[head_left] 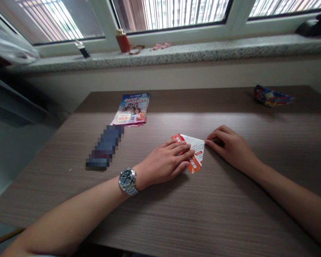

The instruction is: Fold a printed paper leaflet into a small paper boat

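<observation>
Left hand (167,159) pressing on folded paper (195,145), right hand (233,147) pinching its tip, flyers (133,107) lying farther back on the counter (176,107)

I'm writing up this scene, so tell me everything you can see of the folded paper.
The folded paper looks thin, with orange-red bands carrying pale lettering and a white part with red and dark print too small to read. It narrows to a corner on the right. It lies roughly flat on the table. The left hand spreads over its left part, hiding some; the right hand pinches that right corner.
</observation>
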Motion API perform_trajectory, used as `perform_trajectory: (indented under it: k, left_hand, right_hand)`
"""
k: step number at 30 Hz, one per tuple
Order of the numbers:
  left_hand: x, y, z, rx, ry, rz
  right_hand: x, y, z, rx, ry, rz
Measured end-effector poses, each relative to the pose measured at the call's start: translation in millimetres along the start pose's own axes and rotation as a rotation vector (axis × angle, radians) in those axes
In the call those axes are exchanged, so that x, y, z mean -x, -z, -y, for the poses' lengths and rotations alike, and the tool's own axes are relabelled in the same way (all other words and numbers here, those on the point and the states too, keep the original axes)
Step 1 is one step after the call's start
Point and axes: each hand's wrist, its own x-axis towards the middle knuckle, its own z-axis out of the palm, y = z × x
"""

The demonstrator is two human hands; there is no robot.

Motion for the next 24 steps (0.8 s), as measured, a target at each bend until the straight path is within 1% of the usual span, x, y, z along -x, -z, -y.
perform_trajectory:
  k: [8,14,19,24]
  left_hand:
    - [0,-1.1,1,-0.009,-0.006,0.0]
    - [0,-2.3,0,-0.019,0.011,-0.007]
    - [0,-2.6,0,-0.022,0.02,-0.007]
    - [0,-2.8,0,-0.026,0.03,-0.002]
  right_hand:
    - [-1,-3,1,0.016,-0.041,0.018]
    - [1,-2,7,-0.025,-0.031,0.072]
    - [5,-1,11,-0.056,0.025,0.153]
    - [12,-1,17,-0.036,0.135,0.228]
